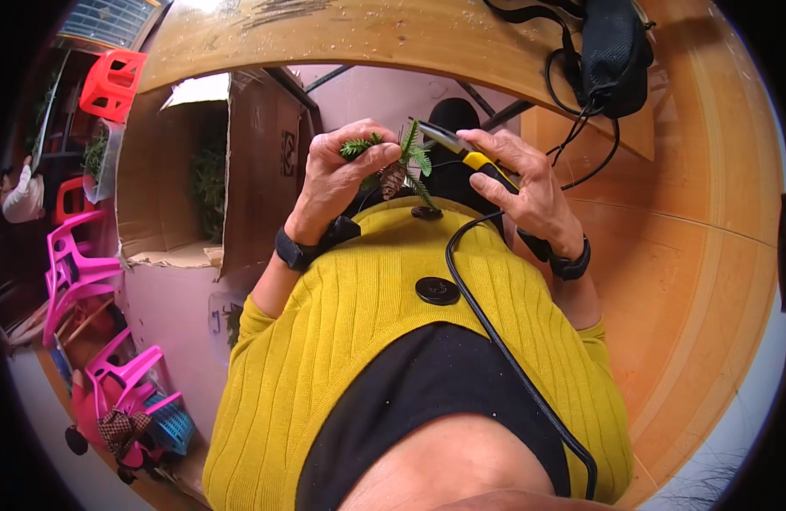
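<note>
While the wooden desk [717, 255] curves across the top and down the right of the frame, its bare boards take up most of the right side. A large open cardboard box [180, 170] holding greenery sits at upper left, close beside the person's lap. Pink plastic chairs [78, 264] crowd the left edge, narrowing the floor there. A black bag [614, 51] lies on the desk at upper right. At upper centre, the left hand [338, 175] pinches a green sprig with a pinecone [393, 179], fingers clenched on it. Just beside it, the right hand [529, 183] grips a yellow-and-black corded tool [474, 160], tip touching the sprig.
</note>
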`<state>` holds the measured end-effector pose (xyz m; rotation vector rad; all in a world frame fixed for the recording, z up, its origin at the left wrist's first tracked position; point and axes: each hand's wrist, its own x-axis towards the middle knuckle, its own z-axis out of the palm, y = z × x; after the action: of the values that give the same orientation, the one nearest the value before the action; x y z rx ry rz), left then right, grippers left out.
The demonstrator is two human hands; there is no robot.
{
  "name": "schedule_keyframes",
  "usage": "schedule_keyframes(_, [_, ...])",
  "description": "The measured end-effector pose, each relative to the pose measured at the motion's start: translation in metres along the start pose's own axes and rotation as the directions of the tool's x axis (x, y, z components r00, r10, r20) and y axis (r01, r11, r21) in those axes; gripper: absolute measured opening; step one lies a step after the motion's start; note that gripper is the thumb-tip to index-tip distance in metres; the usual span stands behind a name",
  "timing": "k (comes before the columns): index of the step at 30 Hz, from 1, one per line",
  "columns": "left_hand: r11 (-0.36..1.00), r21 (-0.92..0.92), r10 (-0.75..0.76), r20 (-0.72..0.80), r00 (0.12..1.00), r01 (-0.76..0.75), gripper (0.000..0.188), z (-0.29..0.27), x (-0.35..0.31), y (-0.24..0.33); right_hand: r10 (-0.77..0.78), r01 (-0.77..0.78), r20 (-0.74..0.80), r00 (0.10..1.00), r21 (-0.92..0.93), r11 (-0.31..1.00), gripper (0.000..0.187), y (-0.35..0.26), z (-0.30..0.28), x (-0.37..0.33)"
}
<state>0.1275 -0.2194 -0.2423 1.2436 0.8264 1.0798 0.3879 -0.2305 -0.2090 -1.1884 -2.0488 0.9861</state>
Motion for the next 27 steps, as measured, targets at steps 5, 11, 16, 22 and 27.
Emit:
schedule_keyframes(5, [0.997, -0.072, -0.015, 0.012, 1.0, 0.016, 0.008, -0.003, -0.003, -0.005, -0.044, 0.036, 0.091, 0.995, 0.09, 0.995, 0.046, 0.008, 0.006, -0.006])
schedule_keyframes(11, [0.986, -0.114, -0.118, 0.029, 0.993, 0.121, 0.009, -0.002, -0.001, -0.003, -0.064, 0.059, 0.108, 0.992, 0.048, 0.997, 0.047, 0.009, 0.006, -0.006])
schedule_keyframes(16, [0.975, -0.128, -0.173, 0.067, 0.983, 0.18, 0.009, -0.003, 0.003, -0.007, -0.031, 0.03, 0.12, 0.992, 0.01, 1.0, 0.048, 0.009, 0.006, -0.009])
schedule_keyframes(22, [0.991, -0.038, -0.121, 0.107, 0.987, 0.126, 0.008, -0.002, 0.004, -0.016, -0.035, 0.04, 0.12, 0.992, -0.039, 0.998, 0.05, 0.005, 0.006, -0.01])
schedule_keyframes(27, [0.988, 0.077, -0.138, 0.09, 0.986, 0.131, 0.009, 0.0, 0.005, -0.014, -0.011, 0.018, 0.091, 0.996, -0.08, 0.997, 0.049, 0.005, 0.015, -0.015])
